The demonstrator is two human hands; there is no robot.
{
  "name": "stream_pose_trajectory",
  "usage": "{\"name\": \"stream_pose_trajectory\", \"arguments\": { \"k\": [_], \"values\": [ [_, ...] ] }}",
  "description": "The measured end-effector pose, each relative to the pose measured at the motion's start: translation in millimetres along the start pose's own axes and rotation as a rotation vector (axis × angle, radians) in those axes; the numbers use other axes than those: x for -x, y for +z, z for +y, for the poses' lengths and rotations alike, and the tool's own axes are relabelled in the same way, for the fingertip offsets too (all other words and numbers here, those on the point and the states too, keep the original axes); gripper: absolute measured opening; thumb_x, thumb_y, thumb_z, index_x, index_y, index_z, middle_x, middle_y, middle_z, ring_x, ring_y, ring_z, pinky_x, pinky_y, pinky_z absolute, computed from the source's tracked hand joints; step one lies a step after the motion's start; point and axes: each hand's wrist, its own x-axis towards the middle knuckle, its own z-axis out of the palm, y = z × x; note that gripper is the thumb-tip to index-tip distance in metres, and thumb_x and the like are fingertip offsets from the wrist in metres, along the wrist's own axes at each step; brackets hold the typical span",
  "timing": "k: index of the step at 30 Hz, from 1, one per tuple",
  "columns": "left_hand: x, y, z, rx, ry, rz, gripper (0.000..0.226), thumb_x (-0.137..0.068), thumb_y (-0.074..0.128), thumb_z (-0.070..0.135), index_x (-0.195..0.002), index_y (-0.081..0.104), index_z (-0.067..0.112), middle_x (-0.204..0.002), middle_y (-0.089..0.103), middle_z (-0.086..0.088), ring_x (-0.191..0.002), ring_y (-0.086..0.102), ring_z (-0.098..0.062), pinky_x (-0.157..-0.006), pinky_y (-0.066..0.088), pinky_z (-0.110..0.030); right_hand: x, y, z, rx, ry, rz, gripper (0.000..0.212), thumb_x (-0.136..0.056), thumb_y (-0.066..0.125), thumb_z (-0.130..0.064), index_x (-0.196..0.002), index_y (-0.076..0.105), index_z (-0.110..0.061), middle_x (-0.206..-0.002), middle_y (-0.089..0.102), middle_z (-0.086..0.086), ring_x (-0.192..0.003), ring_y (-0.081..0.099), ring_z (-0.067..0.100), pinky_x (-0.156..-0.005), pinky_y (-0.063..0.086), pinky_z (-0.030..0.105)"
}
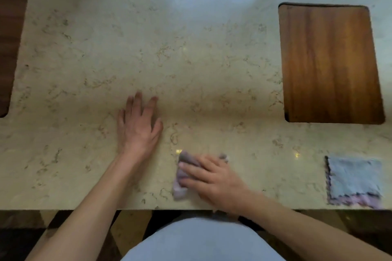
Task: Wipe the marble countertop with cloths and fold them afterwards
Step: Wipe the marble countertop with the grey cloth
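While your left hand (139, 122) lies flat, fingers spread and empty, to steady you, your right hand (214, 180) presses the bunched cloth (182, 176) onto the worktop (191, 59) to wipe.

A wooden board (331, 63) with rounded corners lies at the upper right of the frame, its grain running lengthwise. A darker wooden board (9, 53) is cut off by the left edge. At the bottom centre, pale blue clothing (201, 241) is visible.
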Motion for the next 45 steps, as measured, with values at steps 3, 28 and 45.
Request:
{"name": "stream_pose_trajectory", "arguments": {
  "k": [3, 28, 45],
  "values": [
    [-1, 8, 25, -0.021, 0.126, -0.064, 0.064, -0.094, 0.054, 0.042, -0.153, 0.035, 0.024, -0.164, 0.021, -0.017, -0.151, 0.016, -0.039, -0.116, 0.017, -0.058, 40, -9, 3, -0.040, -0.331, -0.295, 0.041, -0.112, 0.037, -0.029, -0.153, 0.040, -0.031, -0.168, 0.028, -0.006, -0.158, 0.018, 0.021, -0.123, 0.030, 0.043],
    [-4, 25, 38, -0.017, 0.117, -0.133, 0.080, -0.082, 0.057, 0.065, -0.153, 0.031, 0.037, -0.169, 0.003, -0.006, -0.154, -0.004, -0.029, -0.120, 0.000, -0.052, 64, -92, 114, 0.175, 0.038, -0.157, 0.083, -0.083, 0.081, -0.020, -0.154, 0.039, -0.028, -0.168, 0.027, 0.004, -0.154, 0.026, 0.032, -0.120, 0.035, 0.056],
    [0, 24, 40, -0.074, 0.121, -0.117, 0.080, -0.084, 0.042, 0.074, -0.154, 0.025, 0.040, -0.169, -0.001, -0.003, -0.154, -0.006, -0.027, -0.120, 0.001, -0.051, 101, -14, -20, 0.151, 0.581, 0.087, 0.061, -0.096, 0.067, -0.020, -0.152, 0.046, -0.025, -0.165, 0.034, 0.007, -0.153, 0.031, 0.034, -0.118, 0.037, 0.055]
  ]
}}
